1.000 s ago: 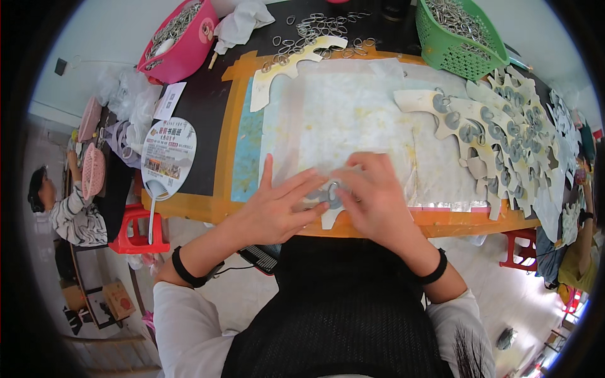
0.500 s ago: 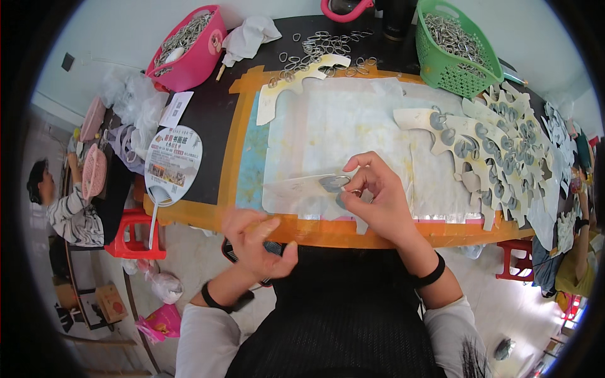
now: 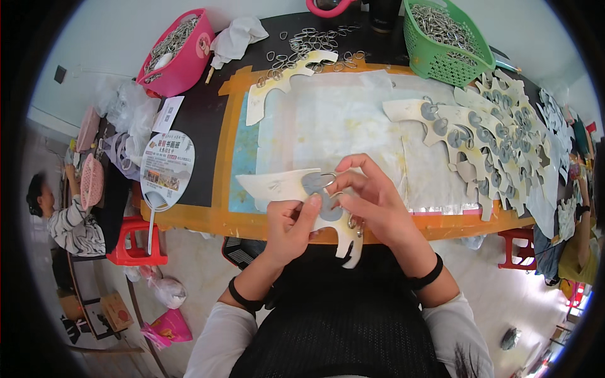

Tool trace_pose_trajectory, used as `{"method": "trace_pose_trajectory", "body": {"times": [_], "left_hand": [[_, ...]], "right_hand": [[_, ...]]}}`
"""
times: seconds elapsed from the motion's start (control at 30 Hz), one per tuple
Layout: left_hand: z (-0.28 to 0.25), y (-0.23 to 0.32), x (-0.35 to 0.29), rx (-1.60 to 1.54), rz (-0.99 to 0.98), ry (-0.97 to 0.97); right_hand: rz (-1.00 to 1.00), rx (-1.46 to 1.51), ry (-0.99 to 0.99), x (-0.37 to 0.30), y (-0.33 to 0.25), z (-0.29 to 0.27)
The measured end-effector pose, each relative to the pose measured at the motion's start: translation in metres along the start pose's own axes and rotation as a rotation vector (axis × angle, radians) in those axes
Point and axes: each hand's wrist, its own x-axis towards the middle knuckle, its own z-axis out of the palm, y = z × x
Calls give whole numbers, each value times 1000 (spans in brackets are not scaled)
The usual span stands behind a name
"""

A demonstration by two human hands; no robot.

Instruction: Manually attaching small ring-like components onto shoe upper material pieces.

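A cream curved cut piece (image 3: 271, 184) with grey round patches is held over the near edge of the table. My left hand (image 3: 291, 228) is closed on its lower middle, the thumb pressing on a grey patch. My right hand (image 3: 372, 198) is closed at the piece's right side, its curled fingers at a metal ring (image 3: 329, 181) by the upper grey patch. Just what those fingertips pinch is partly hidden. Below the right fingers, the piece ends in narrow prongs. Another cream piece (image 3: 257, 104) with rings on it lies at the back left of the work sheet.
Loose metal rings (image 3: 314, 41) lie at the back. A pink basket (image 3: 194, 60) and a green basket (image 3: 441, 60) hold more. Several finished-looking cream pieces (image 3: 498, 135) overlap on the right. A round fan (image 3: 169, 167) lies left. Another person (image 3: 72, 211) sits far left.
My left hand has moved right and up from empty air and taken hold of the cream piece. The piece has turned, showing its face more fully; my right hand stays by it.
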Motion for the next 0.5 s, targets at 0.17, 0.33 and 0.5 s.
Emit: {"method": "trace_pose_trajectory", "body": {"times": [0.17,0.33,0.5], "left_hand": [[2,-12,-3,12,165,115],[4,-4,-10,-325,25,-11],[-7,0,-5,-850,-179,-203]], "right_hand": [[11,-309,-149,-5,-5,-6],[-144,-190,-350,-9,2,-7],[8,99,-360,-11,-4,-1]]}}
